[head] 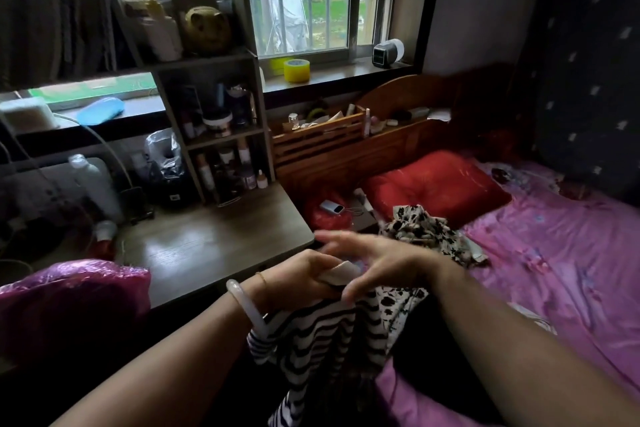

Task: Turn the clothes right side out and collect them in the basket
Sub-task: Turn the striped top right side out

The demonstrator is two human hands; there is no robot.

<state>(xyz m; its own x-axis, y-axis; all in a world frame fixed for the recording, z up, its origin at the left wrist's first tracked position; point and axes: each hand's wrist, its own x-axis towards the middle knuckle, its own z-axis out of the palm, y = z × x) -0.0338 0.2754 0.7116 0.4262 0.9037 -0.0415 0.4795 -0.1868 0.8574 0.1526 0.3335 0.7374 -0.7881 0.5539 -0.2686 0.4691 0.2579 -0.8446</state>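
Note:
A black-and-white striped garment [322,343] hangs down in front of me at the lower middle. My left hand [304,274] grips its cream-coloured upper edge. My right hand [377,260] is blurred, its fingers spread above that edge, with the thumb against the cloth. A black-and-white floral garment [426,229] lies crumpled on the bed just beyond my hands, and part of a similar cloth [391,308] sits beside the striped one. No basket can be made out.
A pink sheet [554,253] covers the bed at right, with a red pillow [440,184] near the wooden headboard [381,135]. A wooden desk [214,239] with a cluttered shelf [221,121] stands at left. A shiny purple bag [69,305] lies at lower left.

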